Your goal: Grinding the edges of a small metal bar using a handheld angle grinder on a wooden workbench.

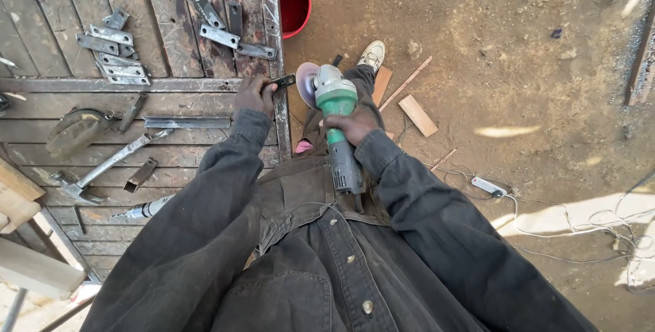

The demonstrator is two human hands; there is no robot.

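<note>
Right hand (353, 126) clamped around green angle grinder (334, 110), its disc beside a small metal bracket (280, 82); left hand (254, 94) grips that bracket at the edge of the wooden workbench (177, 45).

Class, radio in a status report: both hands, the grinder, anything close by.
Left hand pins metal bracket on bench edge. Right hand grips green grinder, disc beside bracket. Cable trails on ground.

Dark button-up jacket (327, 264), long sleeves, pale shoe (372, 54)
</note>
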